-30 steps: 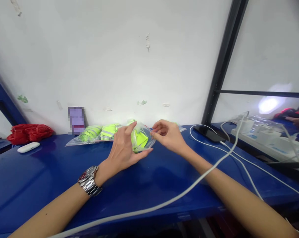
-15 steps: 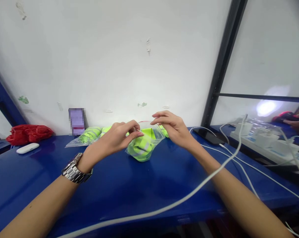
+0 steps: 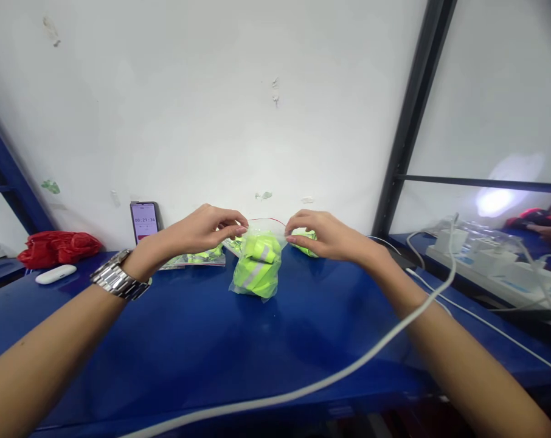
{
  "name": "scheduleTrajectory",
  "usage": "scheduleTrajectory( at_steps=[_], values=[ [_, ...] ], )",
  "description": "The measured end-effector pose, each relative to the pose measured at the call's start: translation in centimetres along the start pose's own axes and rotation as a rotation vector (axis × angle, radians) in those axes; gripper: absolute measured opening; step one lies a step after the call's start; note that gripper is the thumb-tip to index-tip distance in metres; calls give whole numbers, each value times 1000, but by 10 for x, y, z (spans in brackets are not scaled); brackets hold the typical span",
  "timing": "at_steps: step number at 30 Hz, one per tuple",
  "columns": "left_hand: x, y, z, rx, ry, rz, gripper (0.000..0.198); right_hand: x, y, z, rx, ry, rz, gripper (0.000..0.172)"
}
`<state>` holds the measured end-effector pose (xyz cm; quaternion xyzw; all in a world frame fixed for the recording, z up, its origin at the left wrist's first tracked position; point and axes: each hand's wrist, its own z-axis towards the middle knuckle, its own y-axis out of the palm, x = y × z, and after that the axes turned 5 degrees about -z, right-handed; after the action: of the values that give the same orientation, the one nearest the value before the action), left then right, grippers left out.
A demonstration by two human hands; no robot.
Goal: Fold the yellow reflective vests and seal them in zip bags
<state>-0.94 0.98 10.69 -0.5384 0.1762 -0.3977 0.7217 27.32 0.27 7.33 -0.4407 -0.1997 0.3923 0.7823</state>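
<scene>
A clear zip bag (image 3: 257,267) with a red line along its top edge stands upright on the blue table, holding a folded neon yellow-green fabric with grey reflective stripes. My left hand (image 3: 207,228), with a metal watch on the wrist, pinches the bag's top left corner between thumb and fingers. At the top right corner, my right hand (image 3: 323,236) has its thumb and fingertips closed on the bag's edge. The top of the bag is stretched between both hands.
Behind my hands lie more bagged neon pieces (image 3: 202,258). A phone (image 3: 144,220) showing a timer leans on the wall, near a red plastic bag (image 3: 59,248) and a white case (image 3: 55,274). A white cable (image 3: 348,365) crosses in front. A person's hand (image 3: 549,229) shows at far right.
My hands have moved apart, the left one leftward and up. My right fingers, loosely bent above the bag before, now pinch its corner. The bag has straightened upright.
</scene>
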Motion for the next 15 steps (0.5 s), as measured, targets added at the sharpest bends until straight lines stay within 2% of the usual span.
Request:
scheduleTrajectory(
  at_steps=[4,8,10,12,15],
  values=[
    [-14,-10,6,-22,-4,88,26,6,-4,15,-48,-29,-70,15],
    [-19,-11,7,48,-7,108,28,13,-6,29,32,70,-175,15],
    [-19,-9,5,108,-11,61,30,13,-6,32,78,104,-201,15],
    [-18,-7,2,144,-27,-26,31,12,-5,31,96,77,-174,14],
    [-18,-5,-3,110,-33,-92,29,10,-2,25,83,3,-73,15]
  ],
)
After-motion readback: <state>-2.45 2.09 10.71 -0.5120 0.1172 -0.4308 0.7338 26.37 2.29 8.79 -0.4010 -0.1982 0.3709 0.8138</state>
